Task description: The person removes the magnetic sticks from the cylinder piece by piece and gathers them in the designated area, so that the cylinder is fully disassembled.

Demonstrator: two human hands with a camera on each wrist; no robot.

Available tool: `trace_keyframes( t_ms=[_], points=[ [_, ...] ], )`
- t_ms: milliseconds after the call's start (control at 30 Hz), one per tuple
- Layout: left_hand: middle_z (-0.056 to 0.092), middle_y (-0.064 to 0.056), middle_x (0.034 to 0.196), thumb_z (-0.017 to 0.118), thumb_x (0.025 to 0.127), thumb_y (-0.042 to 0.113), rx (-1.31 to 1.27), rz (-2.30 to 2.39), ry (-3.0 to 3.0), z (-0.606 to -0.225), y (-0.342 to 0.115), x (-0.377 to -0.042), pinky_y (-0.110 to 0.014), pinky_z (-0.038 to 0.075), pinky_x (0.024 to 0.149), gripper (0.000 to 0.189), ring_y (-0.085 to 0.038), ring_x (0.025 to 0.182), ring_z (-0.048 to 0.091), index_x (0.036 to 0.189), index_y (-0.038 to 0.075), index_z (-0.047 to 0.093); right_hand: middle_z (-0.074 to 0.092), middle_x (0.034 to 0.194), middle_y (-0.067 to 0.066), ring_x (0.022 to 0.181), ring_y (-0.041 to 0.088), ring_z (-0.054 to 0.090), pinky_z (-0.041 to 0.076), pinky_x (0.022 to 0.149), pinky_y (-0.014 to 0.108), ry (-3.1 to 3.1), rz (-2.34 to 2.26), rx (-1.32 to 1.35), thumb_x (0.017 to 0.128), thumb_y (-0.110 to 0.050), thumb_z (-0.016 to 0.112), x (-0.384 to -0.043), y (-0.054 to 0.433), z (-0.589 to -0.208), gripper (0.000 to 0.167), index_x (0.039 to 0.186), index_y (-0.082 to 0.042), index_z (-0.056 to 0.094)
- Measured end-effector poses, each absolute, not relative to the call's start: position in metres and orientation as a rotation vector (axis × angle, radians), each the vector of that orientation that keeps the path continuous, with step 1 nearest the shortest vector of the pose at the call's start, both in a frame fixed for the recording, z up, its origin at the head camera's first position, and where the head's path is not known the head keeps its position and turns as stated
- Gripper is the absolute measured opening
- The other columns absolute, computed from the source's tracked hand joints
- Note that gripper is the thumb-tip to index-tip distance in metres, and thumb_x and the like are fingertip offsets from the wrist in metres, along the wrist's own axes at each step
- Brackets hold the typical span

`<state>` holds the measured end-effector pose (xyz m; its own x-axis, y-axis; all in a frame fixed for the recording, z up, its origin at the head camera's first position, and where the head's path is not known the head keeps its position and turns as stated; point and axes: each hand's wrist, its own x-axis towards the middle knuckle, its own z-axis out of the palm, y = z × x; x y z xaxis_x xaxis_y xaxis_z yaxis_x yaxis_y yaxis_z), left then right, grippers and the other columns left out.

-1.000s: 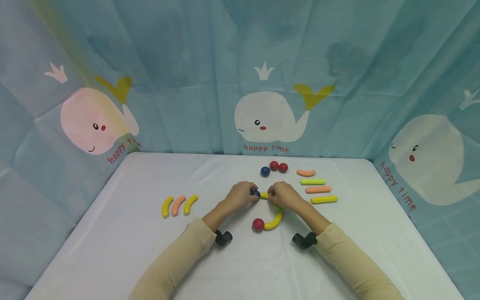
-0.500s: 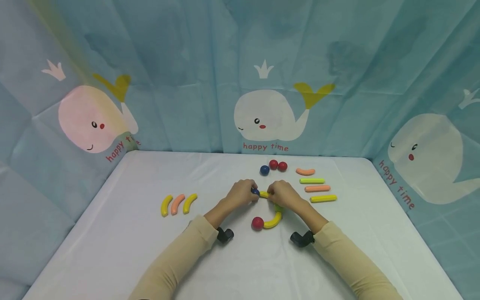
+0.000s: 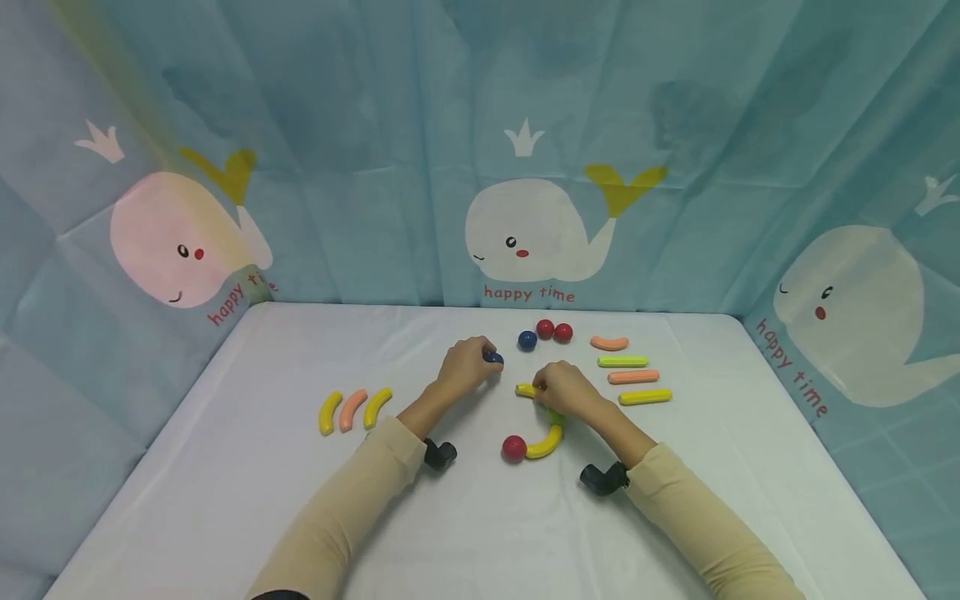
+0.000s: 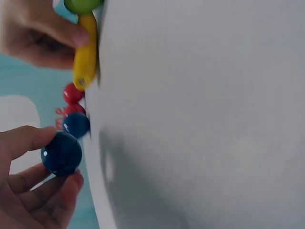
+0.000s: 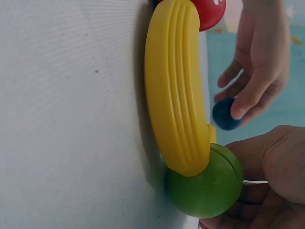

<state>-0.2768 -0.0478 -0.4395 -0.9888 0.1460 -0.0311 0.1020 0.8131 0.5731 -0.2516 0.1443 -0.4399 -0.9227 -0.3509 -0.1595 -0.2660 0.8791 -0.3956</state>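
My left hand [image 3: 460,367] pinches a dark blue ball [image 4: 61,154] between thumb and fingers, apart from the other pieces. My right hand [image 3: 566,390] grips a short yellow rod [image 4: 85,59], whose bare end points toward the left hand. That rod joins a green ball [image 5: 205,188], partly hidden behind the right hand in the head view. From the green ball a curved yellow rod [image 5: 172,90] runs to a red ball [image 3: 513,448], nearest to me. Together these pieces form an open curve lying on the white table.
Behind the hands sit another blue ball [image 3: 527,340] and two red balls [image 3: 554,331]. Several orange and yellow rods [image 3: 633,377] lie at the right. Three curved rods [image 3: 354,410] lie at the left. A blue whale-print curtain [image 3: 360,208] surrounds the table [image 3: 225,500].
The left hand has pulled away from the yellow rod's end, up and to the left, taking the blue ball with it. The right hand keeps its grip in nearly the same place.
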Motion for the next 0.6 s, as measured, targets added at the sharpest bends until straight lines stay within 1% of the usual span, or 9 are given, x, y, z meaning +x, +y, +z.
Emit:
trace_keyframes(
  t_ms=[200,433,600],
  points=[
    [0.069,-0.011,0.116,0.072,0.088,0.025,0.220,1.003,2.905,-0.447,-0.049,-0.299,-0.039,0.052,0.093,0.035,-0.027,0.107,0.064,0.117,0.006,0.067,0.073,0.104,0.010,0.080,0.015,0.060,0.057,0.080,0.032,2.795,-0.569,-0.440,0.087,-0.013,0.070,-0.253,0.144,-0.440,0.025,0.110,-0.004,0.073],
    [0.068,-0.013,0.121,0.073,0.087,0.023,0.118,1.211,2.858,-0.458,-0.040,-0.317,-0.041,0.050,0.099,0.037,-0.029,0.114,0.063,0.119,0.005,0.065,0.072,0.103,0.009,0.080,0.015,0.059,0.057,0.080,0.031,2.798,-0.567,-0.418,0.086,-0.013,0.072,-0.254,0.144,-0.441,0.025,0.109,-0.004,0.073],
    [0.069,-0.012,0.120,0.073,0.086,0.022,0.106,1.244,2.843,-0.463,-0.033,-0.324,-0.041,0.049,0.099,0.037,-0.029,0.114,0.063,0.118,0.005,0.066,0.072,0.103,0.008,0.081,0.016,0.058,0.057,0.083,0.033,2.800,-0.558,-0.410,0.086,-0.013,0.072,-0.254,0.143,-0.441,0.025,0.109,-0.005,0.073]
  ],
)
